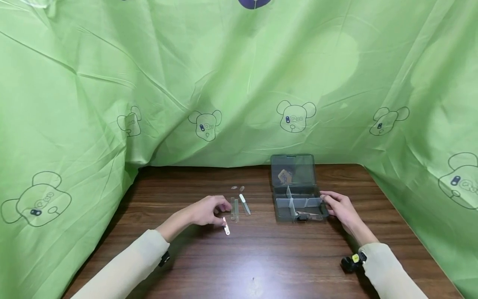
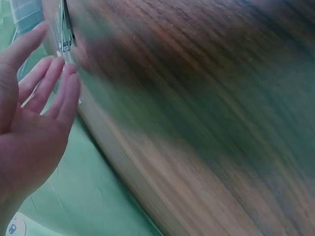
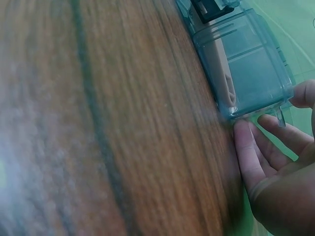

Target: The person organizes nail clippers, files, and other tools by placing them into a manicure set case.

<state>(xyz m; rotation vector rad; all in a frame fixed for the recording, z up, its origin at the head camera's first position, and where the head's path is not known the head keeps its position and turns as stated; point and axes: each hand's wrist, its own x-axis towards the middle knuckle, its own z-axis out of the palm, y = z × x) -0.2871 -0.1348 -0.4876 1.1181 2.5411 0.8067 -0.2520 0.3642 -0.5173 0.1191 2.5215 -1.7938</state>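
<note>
Left hand (image 1: 206,210), fingers loosely spread and holding nothing, nears the strips (image 1: 234,209); right hand (image 1: 340,206) fingers straight, touching the box (image 1: 297,202) right edge.

Open grey translucent compartment box (image 1: 296,199) on the wooden table; slim clear strips (image 1: 235,209) well left.

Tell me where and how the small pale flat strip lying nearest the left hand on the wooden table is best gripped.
The small pale flat strip lies flat on the brown wooden table, its long axis running near to far. It is probably best pinched across its narrow width, at the long edges near the middle, coming from above on the left hand side; its thinness leaves little else to grip.
</note>
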